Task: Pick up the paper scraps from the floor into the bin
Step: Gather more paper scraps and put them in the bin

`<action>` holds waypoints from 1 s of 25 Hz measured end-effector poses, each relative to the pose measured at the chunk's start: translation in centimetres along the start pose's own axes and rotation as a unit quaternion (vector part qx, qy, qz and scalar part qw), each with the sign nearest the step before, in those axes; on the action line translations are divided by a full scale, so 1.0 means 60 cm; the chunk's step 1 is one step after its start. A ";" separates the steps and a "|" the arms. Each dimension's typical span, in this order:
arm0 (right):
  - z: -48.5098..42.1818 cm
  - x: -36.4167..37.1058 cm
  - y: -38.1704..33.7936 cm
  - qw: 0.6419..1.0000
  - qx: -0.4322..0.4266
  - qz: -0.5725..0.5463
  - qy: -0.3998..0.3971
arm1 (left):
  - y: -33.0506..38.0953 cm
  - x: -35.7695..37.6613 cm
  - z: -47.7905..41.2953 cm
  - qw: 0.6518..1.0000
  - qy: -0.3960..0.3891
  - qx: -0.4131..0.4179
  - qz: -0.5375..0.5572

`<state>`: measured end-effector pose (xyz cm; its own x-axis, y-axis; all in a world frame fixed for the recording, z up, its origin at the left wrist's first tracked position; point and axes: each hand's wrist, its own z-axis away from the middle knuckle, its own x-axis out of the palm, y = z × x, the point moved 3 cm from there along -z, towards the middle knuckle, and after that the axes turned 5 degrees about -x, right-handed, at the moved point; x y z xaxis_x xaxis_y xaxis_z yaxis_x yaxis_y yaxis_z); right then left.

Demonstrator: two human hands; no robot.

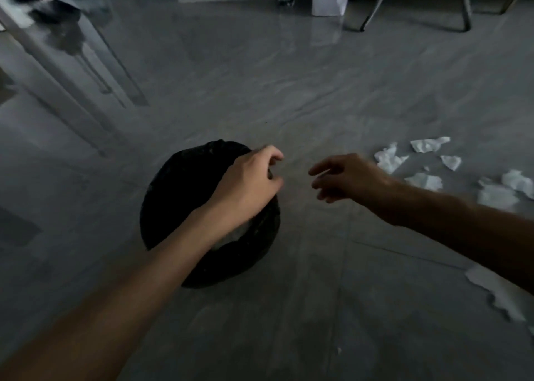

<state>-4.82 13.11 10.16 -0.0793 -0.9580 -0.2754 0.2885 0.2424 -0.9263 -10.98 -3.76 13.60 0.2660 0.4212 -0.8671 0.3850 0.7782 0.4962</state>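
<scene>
While my left hand (248, 182) curls over the far right rim of the black-lined bin (179, 195), fingers bent as if gripping its edge, my right hand (345, 178) hangs loosely open and empty just beside it. Beyond that hand, white paper scraps (388, 158) lie scattered on the grey floor (260, 91), with one larger torn piece (497, 294) nearer me.
</scene>
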 end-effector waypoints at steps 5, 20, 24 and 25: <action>0.151 -0.145 0.131 0.993 0.087 0.018 0.080 | 0.178 0.127 -0.009 0.978 -0.159 0.116 0.074; 0.628 -0.314 0.632 0.784 0.421 0.300 0.344 | 0.449 0.549 0.124 0.817 -0.405 0.361 -0.195; 0.637 -0.301 0.656 0.807 0.376 0.261 0.373 | 0.439 0.629 0.099 0.843 -0.309 0.354 -0.260; 0.631 -0.305 0.652 0.823 0.336 0.244 0.387 | 0.435 0.642 0.091 0.851 -0.303 0.334 -0.270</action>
<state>44.05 34.35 -11.27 -0.3069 -0.3244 -0.8947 0.9082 0.1814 -0.3773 14.12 30.24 -6.63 0.2193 -0.3885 -0.8950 0.9583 0.2582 0.1227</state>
